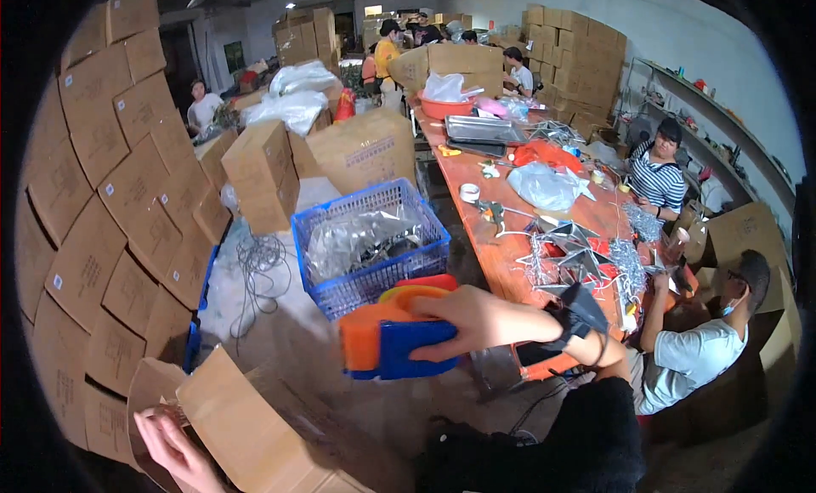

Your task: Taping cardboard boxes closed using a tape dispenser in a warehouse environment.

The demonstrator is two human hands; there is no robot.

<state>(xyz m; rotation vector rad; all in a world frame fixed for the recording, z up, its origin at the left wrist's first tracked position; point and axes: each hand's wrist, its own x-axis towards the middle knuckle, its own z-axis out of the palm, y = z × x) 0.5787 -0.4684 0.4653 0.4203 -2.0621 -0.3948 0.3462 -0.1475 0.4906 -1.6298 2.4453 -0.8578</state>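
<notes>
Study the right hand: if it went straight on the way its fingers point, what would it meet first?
Beyond the orange and blue items it holds, the right hand would probably meet the open carton's raised flap; depth is unclear, so it might pass above, toward the stacked cartons.

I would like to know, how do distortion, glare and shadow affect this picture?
Head view: the fisheye bends the stacked cartons, and the corners are black. Head view: glare whitens parts of the clear plastic bags. Head view: the black sleeve loses detail in darkness, while the orange and blue object keeps strong colour.
</notes>
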